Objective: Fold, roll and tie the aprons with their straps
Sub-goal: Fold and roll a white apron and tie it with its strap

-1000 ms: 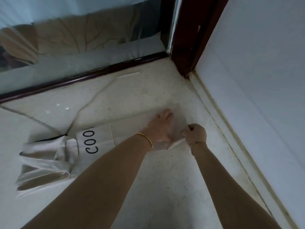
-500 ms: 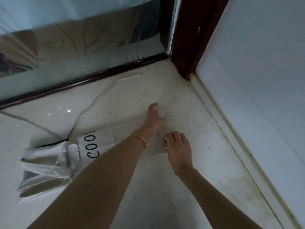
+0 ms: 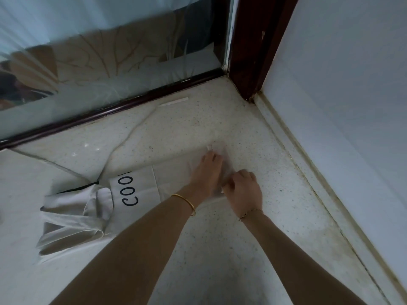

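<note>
Speckled floor (image 3: pixel 220 271) in a corner, with one folded apron (image 3: pixel 141 186) lying flat on it.
Two hands meet at its right end. The left hand (image 3: pixel 207 172) presses down with straight fingers, and the right hand (image 3: pixel 243 191) curls onto the cloth's edge, fingertips blurred. Lettering is cut off at "COO"; straps (image 3: pixel 72 216) bunch at the left end.

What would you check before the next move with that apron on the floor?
1. Apron lies as a flat folded strip on the floor: ok.
2. Left hand presses down on the apron's right end: ok.
3. Right hand has a firm hold on that end: cannot tell, blurred.
4. Bunched left end is tidy: not ok, it lies crumpled.
5. Apron lies apart from the wall: ok.
</note>
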